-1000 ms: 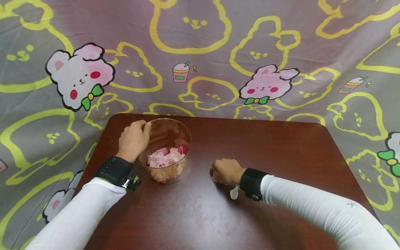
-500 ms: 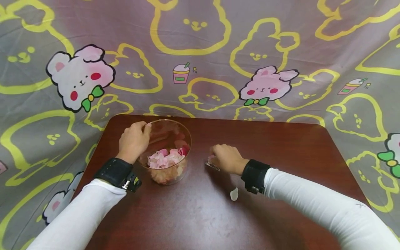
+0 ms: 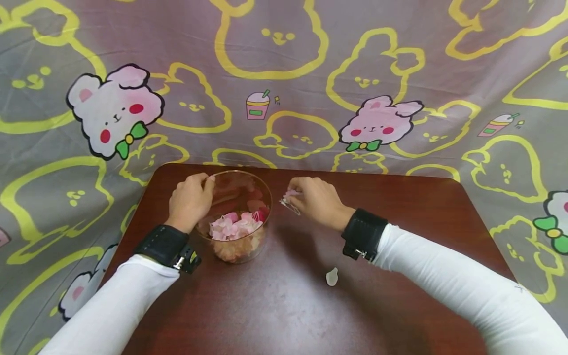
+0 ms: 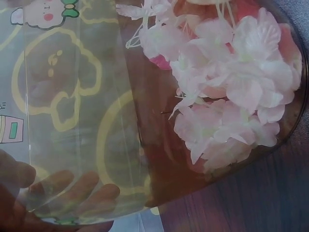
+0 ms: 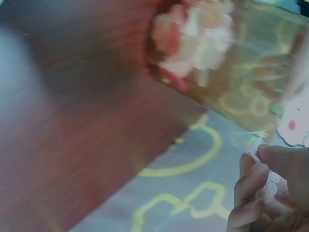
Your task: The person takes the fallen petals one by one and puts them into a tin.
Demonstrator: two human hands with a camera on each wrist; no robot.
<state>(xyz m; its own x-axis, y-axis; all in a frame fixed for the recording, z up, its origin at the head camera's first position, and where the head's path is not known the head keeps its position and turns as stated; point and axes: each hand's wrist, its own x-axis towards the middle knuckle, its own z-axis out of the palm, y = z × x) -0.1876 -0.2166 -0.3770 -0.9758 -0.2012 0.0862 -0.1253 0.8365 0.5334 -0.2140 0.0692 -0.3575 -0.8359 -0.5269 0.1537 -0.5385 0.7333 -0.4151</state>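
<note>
A clear round container [image 3: 237, 187] stands on the dark red table [image 3: 399, 236], partly filled with pink and white petals [image 3: 235, 224]. My left hand [image 3: 191, 199] grips its left wall; its fingers [image 4: 72, 191] show through the plastic, beside the petals [image 4: 231, 87]. My right hand [image 3: 312, 199] is raised just right of the container's rim and pinches a few pale petals [image 3: 288, 199]. In the right wrist view the fingers [image 5: 253, 186] curl round the petals [image 5: 251, 140], with the container [image 5: 217, 63] beyond.
One loose white petal [image 3: 332, 277] lies on the table in front of my right forearm. A grey cloth [image 3: 284, 74] printed with yellow and pink bunnies hangs behind and around the table. The table's edges lie close on the left and back.
My right hand has lifted from the table with petals pinched and moved up and left, to just beside the container's rim. The left hand and container have stayed put.
</note>
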